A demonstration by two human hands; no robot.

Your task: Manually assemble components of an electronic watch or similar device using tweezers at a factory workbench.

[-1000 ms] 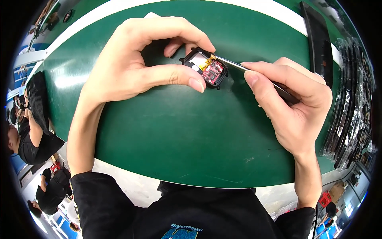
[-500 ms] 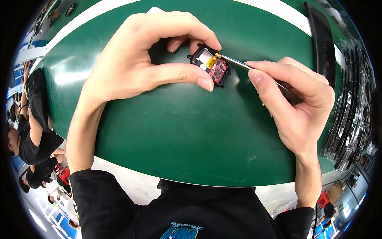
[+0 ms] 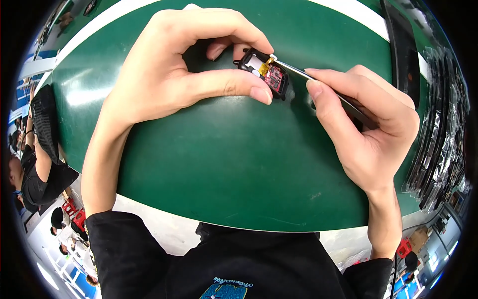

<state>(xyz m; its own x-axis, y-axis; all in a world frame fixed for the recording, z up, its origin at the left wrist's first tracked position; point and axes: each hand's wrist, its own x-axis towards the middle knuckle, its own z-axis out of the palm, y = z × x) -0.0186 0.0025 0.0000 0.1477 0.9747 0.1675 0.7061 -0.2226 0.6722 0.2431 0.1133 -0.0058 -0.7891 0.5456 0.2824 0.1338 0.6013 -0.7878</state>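
Between the thumb and fingers of my left hand (image 3: 186, 70) is a small black device casing (image 3: 284, 91), held above the table. Its open face shows a red circuit board (image 3: 275, 79), a piece of yellow tape (image 3: 263, 69) and a whitish part beside it. My right hand (image 3: 371, 119) is closed around slim metal tweezers (image 3: 294, 68), gripped like a pen. Their tip reaches the casing's upper edge, at a small gold-coloured flex piece (image 3: 271, 60). Whether the tips pinch that piece is too small to tell.
The green tabletop (image 3: 239, 164) has a pale border. At the right lie stacked clear plastic trays (image 3: 438, 134) with dark parts, and a long black object (image 3: 402, 55) behind them. A black mesh item (image 3: 46, 122) and another person (image 3: 45, 177) are at the left.
My left hand and the casing have shifted slightly upward, and the casing has tilted a little. The tweezers in my right hand have moved up with it, the tip now nearer the casing's edge.
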